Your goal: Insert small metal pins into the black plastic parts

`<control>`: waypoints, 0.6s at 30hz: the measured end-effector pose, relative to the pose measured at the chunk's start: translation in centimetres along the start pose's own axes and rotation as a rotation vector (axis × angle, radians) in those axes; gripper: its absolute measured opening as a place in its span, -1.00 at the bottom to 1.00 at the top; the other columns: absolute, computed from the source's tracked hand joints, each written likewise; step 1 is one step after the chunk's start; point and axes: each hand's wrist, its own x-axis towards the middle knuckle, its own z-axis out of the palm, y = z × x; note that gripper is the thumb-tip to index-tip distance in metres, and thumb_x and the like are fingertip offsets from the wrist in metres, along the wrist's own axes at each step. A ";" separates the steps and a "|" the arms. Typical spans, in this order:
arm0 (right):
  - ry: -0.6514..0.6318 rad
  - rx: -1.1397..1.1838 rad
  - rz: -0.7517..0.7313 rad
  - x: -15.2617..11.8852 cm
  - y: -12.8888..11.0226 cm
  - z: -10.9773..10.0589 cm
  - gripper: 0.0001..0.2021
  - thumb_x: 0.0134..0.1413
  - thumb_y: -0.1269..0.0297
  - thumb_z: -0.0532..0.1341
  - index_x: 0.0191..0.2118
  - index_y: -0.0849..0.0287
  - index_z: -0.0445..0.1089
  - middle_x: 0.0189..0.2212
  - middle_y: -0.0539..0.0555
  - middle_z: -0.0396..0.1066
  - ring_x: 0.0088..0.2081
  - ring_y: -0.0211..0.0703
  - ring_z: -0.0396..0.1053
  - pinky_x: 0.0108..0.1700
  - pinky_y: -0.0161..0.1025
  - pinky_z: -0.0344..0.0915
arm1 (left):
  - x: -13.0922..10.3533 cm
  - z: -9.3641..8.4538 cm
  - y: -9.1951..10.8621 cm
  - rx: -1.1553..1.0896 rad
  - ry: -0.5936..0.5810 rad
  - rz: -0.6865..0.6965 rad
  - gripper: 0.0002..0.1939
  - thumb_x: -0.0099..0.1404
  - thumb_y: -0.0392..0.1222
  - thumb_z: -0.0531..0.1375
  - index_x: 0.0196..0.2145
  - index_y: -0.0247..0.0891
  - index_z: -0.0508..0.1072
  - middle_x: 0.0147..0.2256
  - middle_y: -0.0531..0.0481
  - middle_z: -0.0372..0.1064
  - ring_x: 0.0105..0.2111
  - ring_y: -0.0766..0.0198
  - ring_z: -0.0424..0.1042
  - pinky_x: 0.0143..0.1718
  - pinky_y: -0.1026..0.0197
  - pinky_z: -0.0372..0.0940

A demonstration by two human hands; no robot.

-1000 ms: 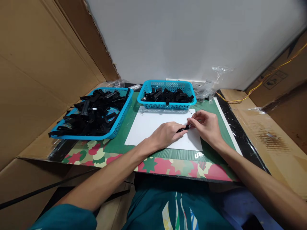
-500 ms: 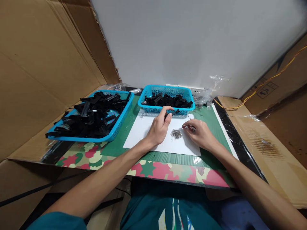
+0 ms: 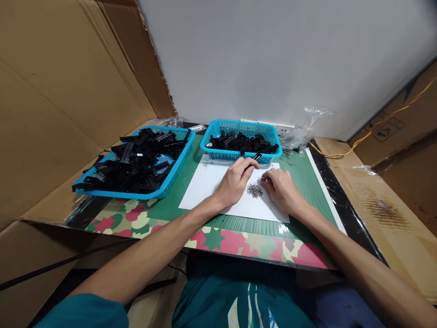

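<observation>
Over bench (image 3: 314, 182), betw front & back edges, L hand (image 3: 235, 183) grips black pc (image 3: 257, 156), R hand (image 3: 280, 187) pinches thin metal bit (image 3: 260, 177): best steady pc, guide bit lightly.

A desk (image 3: 311, 182) with a glossy green covering has a red, green and cream patterned border (image 3: 232, 243) along its front edge. A white sheet (image 3: 201, 191) lies flat at the middle, with one blue basket (image 3: 177, 171) to its left, another blue basket (image 3: 225, 153) at its far edge, and crumpled clear plastic (image 3: 293, 139) at the back right.
</observation>
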 end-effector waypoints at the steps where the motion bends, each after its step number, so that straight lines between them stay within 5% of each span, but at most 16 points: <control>1: 0.033 0.008 0.005 0.0 0.0 -0.1 -0.85 0.37 0.36 0.14 -0.19 0.18 0.47 -0.21 0.22 0.56 -0.15 0.11 0.41 -0.10 -0.05 0.14 | 0.0 0.0 0.0 0.003 -0.007 -0.008 -0.75 0.59 -0.20 0.00 -0.10 -0.22 0.48 -0.16 -0.03 0.43 -0.21 0.22 0.41 -0.06 0.11 0.34; 5: 0.150 0.218 0.031 -0.2 -0.1 -1.1 -0.90 0.34 0.31 0.16 -0.22 0.13 0.41 -0.24 0.18 0.54 -0.17 0.05 0.39 -0.09 -0.07 0.18 | 0.0 0.0 -0.2 0.009 -0.037 -0.029 -0.75 0.59 -0.16 0.04 -0.10 -0.21 0.51 -0.19 -0.01 0.41 -0.25 0.24 0.39 -0.11 0.13 0.33; 11: 0.078 0.789 0.082 -0.4 -0.9 -2.2 -0.76 0.34 0.06 0.25 -0.20 0.14 0.43 -0.24 0.09 0.48 -0.22 -0.10 0.38 -0.14 -0.19 0.27 | -0.2 0.1 0.2 -0.094 -0.106 -0.014 -0.76 0.55 -0.02 0.16 -0.08 -0.22 0.53 -0.22 0.01 0.39 -0.30 0.27 0.35 -0.24 0.21 0.26; 18: 0.093 0.958 0.093 -0.4 -1.1 -1.7 -0.68 0.23 -0.04 0.37 -0.24 0.15 0.52 -0.26 0.09 0.54 -0.23 -0.09 0.41 -0.13 -0.17 0.33 | -0.3 0.1 0.6 -0.141 -0.084 0.006 -0.71 0.56 0.03 0.14 -0.20 -0.23 0.48 -0.27 0.02 0.38 -0.27 0.26 0.35 -0.20 0.21 0.23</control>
